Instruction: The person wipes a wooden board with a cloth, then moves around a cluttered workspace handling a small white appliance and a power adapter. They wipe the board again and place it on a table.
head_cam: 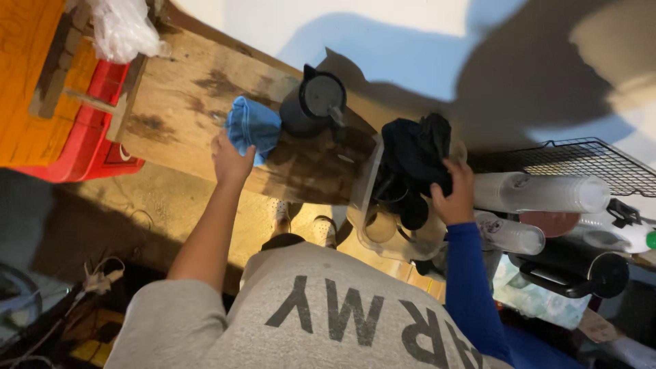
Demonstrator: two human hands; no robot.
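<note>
Our left hand (231, 160) grips a blue cloth (253, 128) pressed on the wet wooden board (178, 102). Our right hand (454, 195) clenches a black cloth (417, 154) over the clear tub (365, 181). Beyond, a black pitcher (314, 104) stands beside the blue cloth.

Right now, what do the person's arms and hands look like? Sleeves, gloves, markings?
Both hands are bare, no gloves, rings or watch visible. The left hand is on an arm bare up to a short grey T-shirt sleeve. The right hand comes out of a snug, plain long blue sleeve reaching the wrist.
</note>
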